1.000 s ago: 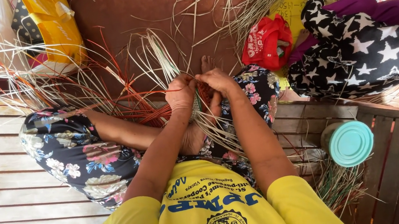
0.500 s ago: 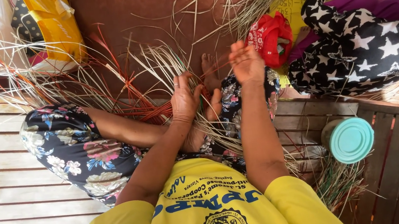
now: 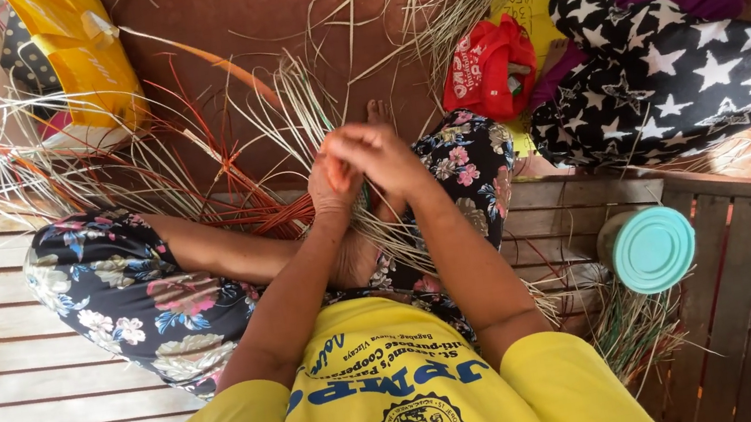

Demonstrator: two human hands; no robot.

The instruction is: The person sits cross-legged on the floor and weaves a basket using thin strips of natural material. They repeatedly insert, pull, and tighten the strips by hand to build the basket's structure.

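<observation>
Straw strips (image 3: 379,231), pale and orange, fan out over my lap; both hands pinch them there. My right hand (image 3: 387,154), raised half a second ago, is back against my left hand (image 3: 332,188). Beside me on the wooden slats (image 3: 53,393) stands a jar with a teal lid (image 3: 653,247), contents hidden.

A home porch or open floor used as a handcraft weaving spot: a slatted brown wooden bench (image 3: 43,394) borders a bare reddish earthen floor (image 3: 265,18) strewn with loose pale and orange dried straw strips (image 3: 216,156). People sit barefoot on the ground among bundles of straw.
</observation>
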